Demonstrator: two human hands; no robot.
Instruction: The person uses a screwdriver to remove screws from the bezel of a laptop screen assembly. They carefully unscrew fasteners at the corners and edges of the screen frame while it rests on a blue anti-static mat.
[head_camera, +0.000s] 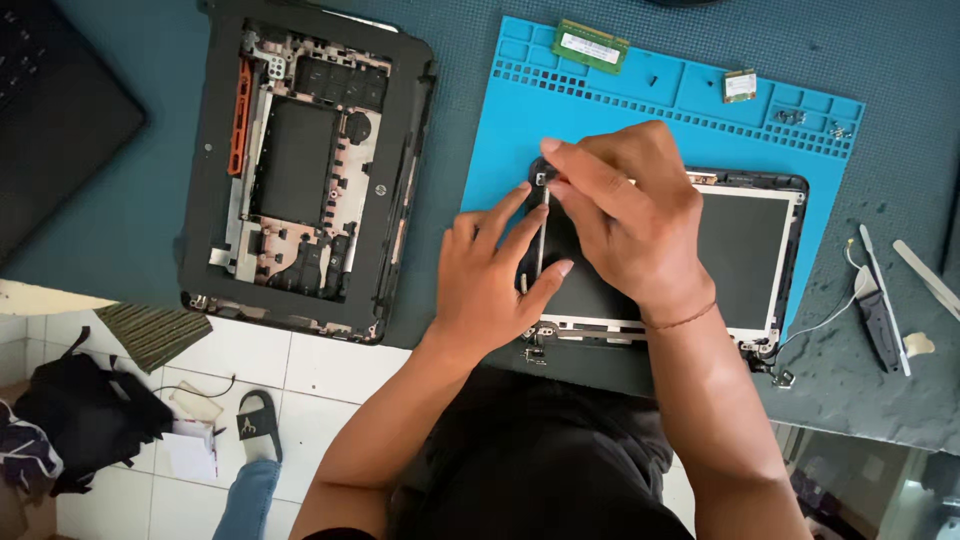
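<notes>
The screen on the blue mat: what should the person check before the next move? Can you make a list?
1. Screen lies flat on the blue mat: ok.
2. Left hand steadies the screen's left edge, fingers spread: ok.
3. Right hand pinches the thin metal strip near its top end: ok.
4. Strip free of its screws: cannot tell, the fingers hide the corner.
5. Small screws sit in the mat's top compartments, away from the hands: ok.
6. Loose white cable hangs off the screen's right corner near the table edge: not ok, it could snag.
</notes>
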